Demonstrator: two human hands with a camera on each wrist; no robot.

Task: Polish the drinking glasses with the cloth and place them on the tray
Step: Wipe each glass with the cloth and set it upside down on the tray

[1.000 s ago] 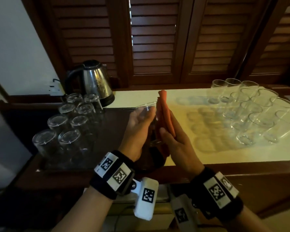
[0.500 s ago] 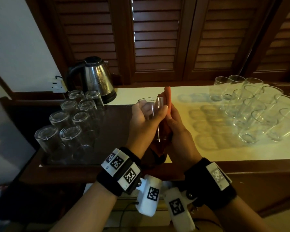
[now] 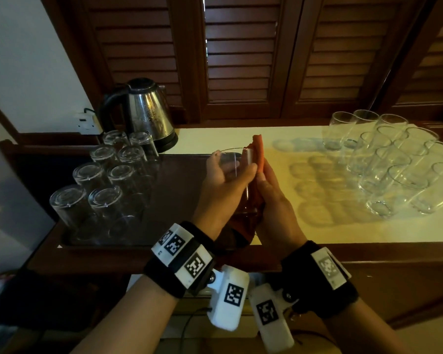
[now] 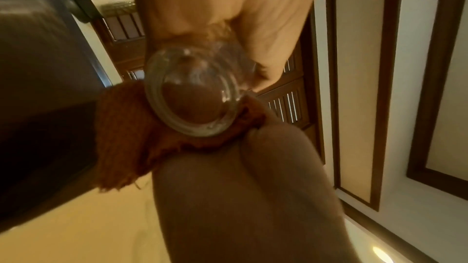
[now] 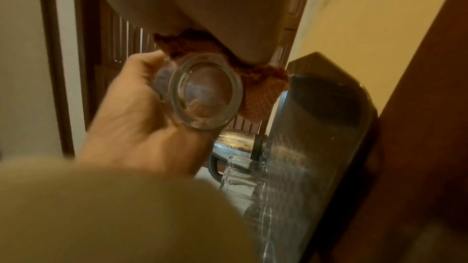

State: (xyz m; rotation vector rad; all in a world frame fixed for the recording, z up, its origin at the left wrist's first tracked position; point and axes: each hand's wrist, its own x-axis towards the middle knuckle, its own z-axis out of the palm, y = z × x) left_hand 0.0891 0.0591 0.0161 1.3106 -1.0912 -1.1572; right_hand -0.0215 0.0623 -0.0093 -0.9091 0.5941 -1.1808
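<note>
Orange cloth [image 3: 257, 159] pressed against a drinking glass [image 3: 234, 172] held between both hands

Head view: left hand [image 3: 221, 190] curls round the upright glass, thumb across its wall; right hand [image 3: 274, 200], fingers straight, presses the cloth to its right side; left of the hands, a dark tray [image 3: 179, 175] carries upturned glasses [image 3: 108, 180]; right, upright glasses [image 3: 394, 162]; left wrist view: glass base against cloth; right wrist view: fingers wrap the glass, kettle [image 5: 235, 143] beyond.
</note>
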